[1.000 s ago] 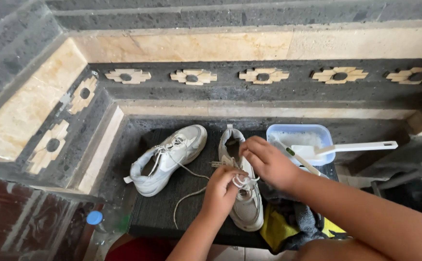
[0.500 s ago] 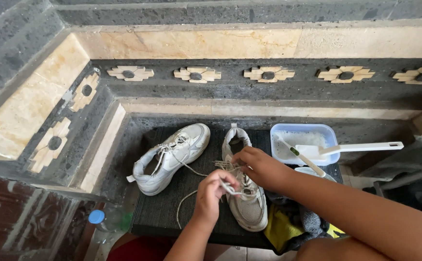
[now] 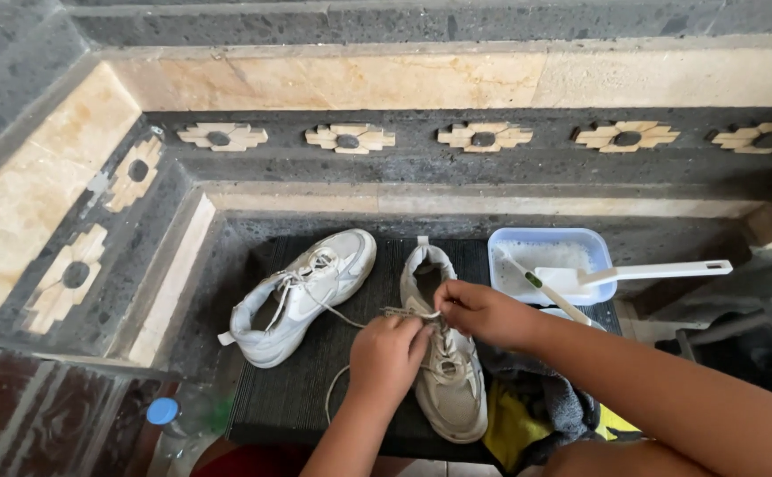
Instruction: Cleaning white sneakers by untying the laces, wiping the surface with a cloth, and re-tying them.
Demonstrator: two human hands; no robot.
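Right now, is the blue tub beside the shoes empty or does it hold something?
Not empty. The blue tub holds whitish foamy liquid, and a white brush lies across its rim. How deep the liquid is, I cannot tell.

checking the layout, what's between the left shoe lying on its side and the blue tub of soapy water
In the head view, the second white shoe stands between the tilted shoe and the blue tub, with the left hand and right hand on its laces.

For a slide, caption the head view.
Both hands, left hand and right hand, work the lace of a white sneaker.
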